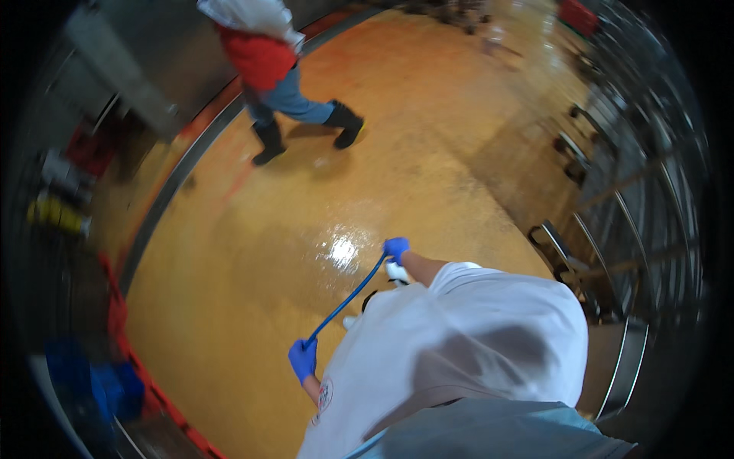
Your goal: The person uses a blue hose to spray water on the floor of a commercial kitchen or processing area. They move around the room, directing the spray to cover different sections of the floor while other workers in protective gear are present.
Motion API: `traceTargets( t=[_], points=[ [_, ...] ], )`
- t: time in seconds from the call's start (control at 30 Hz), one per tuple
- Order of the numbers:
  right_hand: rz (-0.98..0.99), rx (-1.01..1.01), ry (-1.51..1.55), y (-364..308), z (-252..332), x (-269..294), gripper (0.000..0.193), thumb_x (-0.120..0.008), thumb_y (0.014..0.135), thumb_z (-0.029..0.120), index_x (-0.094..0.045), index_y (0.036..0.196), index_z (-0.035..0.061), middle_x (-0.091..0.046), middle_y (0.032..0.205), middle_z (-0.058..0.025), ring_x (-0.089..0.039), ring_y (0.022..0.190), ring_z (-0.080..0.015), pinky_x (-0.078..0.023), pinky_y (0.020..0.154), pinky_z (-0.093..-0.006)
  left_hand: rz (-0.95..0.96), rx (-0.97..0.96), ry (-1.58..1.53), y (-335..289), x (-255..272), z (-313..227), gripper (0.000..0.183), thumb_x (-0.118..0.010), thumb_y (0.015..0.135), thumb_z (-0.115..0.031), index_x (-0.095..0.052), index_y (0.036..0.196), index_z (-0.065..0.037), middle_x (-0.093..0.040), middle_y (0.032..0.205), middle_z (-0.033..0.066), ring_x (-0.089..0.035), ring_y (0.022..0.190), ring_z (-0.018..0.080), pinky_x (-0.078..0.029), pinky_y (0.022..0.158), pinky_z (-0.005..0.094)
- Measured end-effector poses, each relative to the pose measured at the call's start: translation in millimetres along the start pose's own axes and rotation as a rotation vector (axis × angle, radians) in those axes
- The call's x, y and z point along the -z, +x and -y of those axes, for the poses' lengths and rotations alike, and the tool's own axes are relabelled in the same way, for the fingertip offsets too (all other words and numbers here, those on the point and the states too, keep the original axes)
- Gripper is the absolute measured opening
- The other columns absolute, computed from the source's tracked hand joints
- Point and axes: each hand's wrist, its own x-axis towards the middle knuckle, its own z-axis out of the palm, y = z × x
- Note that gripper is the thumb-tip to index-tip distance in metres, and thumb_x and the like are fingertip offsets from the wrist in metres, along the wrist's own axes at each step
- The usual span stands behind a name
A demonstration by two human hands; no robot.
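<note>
A long, thin blue tube-like thing [344, 301] runs between my gloved hands with a slight bend. Whether it is a hose or a stiff handle, I cannot tell. My left hand [303, 360], in a blue glove, is closed round its lower left end. Farther forward and to the right, my right hand [396, 250], gloved the same, grips the other end. Just beside that hand a white boot tip [396, 272] shows at the edge of my white smock [489, 329]. The fingers are small and partly hidden in the view.
A person [264, 69] in a red apron and dark boots strides on the wet orange floor [428, 138]. Metal racks on wheels [612, 237] line the right. A red edging [145, 375] and blue bins [115, 389] stand at the lower left.
</note>
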Motion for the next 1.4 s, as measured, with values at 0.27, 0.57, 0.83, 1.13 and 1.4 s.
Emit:
traceTargets(
  t=[0.27,0.57,0.83,1.13,1.4],
  points=[
    [-0.083,-0.326,0.961,-30,42,-3,0.006,-0.053,0.08,0.014,-0.057,0.084,0.0113,-0.058,0.074,-0.0061,-0.056,0.068,-0.019,-0.046,0.053,-0.0401,-0.046,0.157,-0.057,-38,16,-1,0.027,-0.073,0.07,-0.023,-0.056,0.065,-0.002,-0.053,0.057,0.0125,-0.046,0.051,0.0181,-0.038,0.05,0.0334],
    [-0.029,-0.221,0.994,-27,96,-9,0.013,-0.054,0.082,0.016,-0.058,0.093,0.0127,-0.059,0.075,-0.0029,-0.055,0.068,-0.0162,-0.045,0.06,-0.0368,-0.119,0.212,-0.065,-64,28,4,0.026,-0.072,0.071,-0.023,-0.056,0.065,-0.003,-0.052,0.055,0.0118,-0.045,0.05,0.0178,-0.038,0.049,0.033],
    [-0.01,-0.18,0.982,-19,103,-21,0.015,-0.054,0.082,0.015,-0.058,0.096,0.0117,-0.06,0.076,-0.0024,-0.057,0.069,-0.015,-0.047,0.057,-0.0366,-0.15,0.251,-0.1,-66,24,28,0.025,-0.073,0.07,-0.024,-0.058,0.067,-0.003,-0.052,0.055,0.012,-0.044,0.05,0.0183,-0.038,0.048,0.0337],
    [0.034,-0.137,0.927,-19,120,-25,0.014,-0.054,0.083,0.016,-0.058,0.095,0.0125,-0.06,0.074,-0.0012,-0.056,0.067,-0.0128,-0.045,0.055,-0.0346,-0.173,0.269,-0.096,-70,24,32,0.022,-0.072,0.07,-0.023,-0.06,0.069,-0.004,-0.055,0.057,0.0113,-0.047,0.05,0.018,-0.039,0.049,0.0338],
    [0.078,-0.088,0.919,-16,137,-15,0.021,-0.055,0.084,0.018,-0.057,0.104,0.0118,-0.06,0.077,-0.0011,-0.056,0.067,-0.012,-0.044,0.057,-0.0339,-0.185,0.317,-0.201,-71,23,23,0.02,-0.071,0.071,-0.021,-0.06,0.068,-0.005,-0.055,0.055,0.0094,-0.048,0.049,0.0162,-0.039,0.048,0.0326]
  ],
)
